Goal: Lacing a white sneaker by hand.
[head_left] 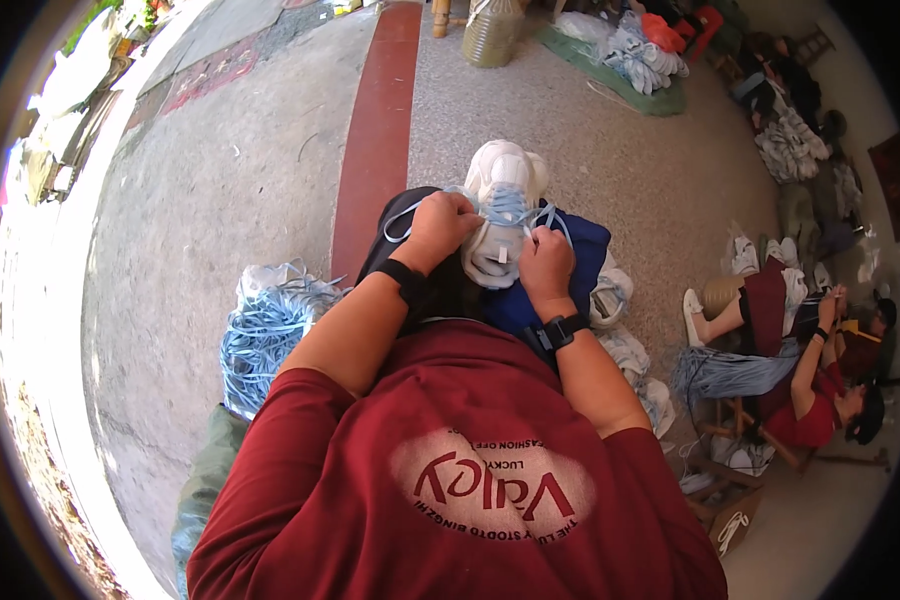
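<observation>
A white sneaker [506, 165] rests at my lap, its toe pointing away from me and its opening toward me. Light blue shoelace [508, 205] crosses over its tongue in several rows. At the shoe's left side, my left hand [442, 228] pinches a lace, and a loop of it hangs out to the left. On the other side my right hand [547, 262] is closed on the lace there, close to the shoe's collar. Dark blue cloth [592, 240] lies under the shoe and across my right leg.
A heap of light blue laces [270, 335] stands by my left. More white shoes [625, 355] lie along my right side. Another person [810, 390] sits at the far right near hanging laces [735, 372]. Ahead are a large container [492, 35] and shoes piled on a green sheet [660, 100].
</observation>
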Demonstrator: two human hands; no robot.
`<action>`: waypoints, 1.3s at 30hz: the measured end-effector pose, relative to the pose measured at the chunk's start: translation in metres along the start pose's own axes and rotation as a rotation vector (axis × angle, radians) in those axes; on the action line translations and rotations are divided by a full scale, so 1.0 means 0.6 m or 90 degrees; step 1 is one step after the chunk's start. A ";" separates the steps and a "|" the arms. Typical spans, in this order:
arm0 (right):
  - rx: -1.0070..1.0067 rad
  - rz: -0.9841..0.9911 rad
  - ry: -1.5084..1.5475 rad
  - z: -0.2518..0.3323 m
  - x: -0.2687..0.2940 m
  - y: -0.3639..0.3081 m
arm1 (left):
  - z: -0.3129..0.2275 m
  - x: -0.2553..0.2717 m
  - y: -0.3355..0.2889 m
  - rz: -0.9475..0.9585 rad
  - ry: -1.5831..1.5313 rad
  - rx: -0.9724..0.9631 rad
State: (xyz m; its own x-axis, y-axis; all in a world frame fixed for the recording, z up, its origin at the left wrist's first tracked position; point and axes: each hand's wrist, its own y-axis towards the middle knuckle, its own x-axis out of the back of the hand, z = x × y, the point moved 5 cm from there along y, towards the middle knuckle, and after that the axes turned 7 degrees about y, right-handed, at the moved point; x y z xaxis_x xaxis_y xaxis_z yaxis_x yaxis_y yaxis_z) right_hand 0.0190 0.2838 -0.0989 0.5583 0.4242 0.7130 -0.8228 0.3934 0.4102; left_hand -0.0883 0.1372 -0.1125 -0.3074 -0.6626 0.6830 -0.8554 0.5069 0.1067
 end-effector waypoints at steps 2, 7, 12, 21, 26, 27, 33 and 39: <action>0.059 -0.014 0.022 0.027 0.017 -0.003 | -0.003 0.006 -0.007 -0.019 -0.015 0.042; 0.208 0.045 0.161 0.068 -0.024 0.007 | -0.034 -0.004 -0.019 -0.016 0.174 -0.104; 0.177 0.084 0.175 0.058 -0.040 0.013 | -0.048 -0.017 -0.034 0.075 0.360 -0.219; 0.170 0.073 0.152 0.053 -0.046 0.013 | -0.064 -0.014 -0.045 0.055 0.306 -0.199; 0.165 0.107 0.128 0.063 -0.048 0.012 | -0.035 -0.006 -0.023 0.127 0.210 -0.084; 0.165 0.105 0.127 0.063 -0.048 0.012 | -0.030 -0.003 -0.021 0.156 0.147 -0.042; 0.159 0.107 0.055 0.064 -0.057 0.012 | -0.007 -0.014 -0.026 -0.013 0.086 -0.043; 0.209 0.069 -0.018 0.066 -0.070 0.011 | 0.008 -0.022 -0.016 0.022 -0.003 -0.045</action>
State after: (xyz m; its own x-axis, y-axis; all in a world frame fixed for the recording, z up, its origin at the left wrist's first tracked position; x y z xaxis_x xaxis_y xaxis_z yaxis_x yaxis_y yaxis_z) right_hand -0.0142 0.2361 -0.1035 0.4665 0.4249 0.7758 -0.8700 0.0624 0.4890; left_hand -0.0780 0.1385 -0.1263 -0.3385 -0.6460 0.6842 -0.8126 0.5672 0.1335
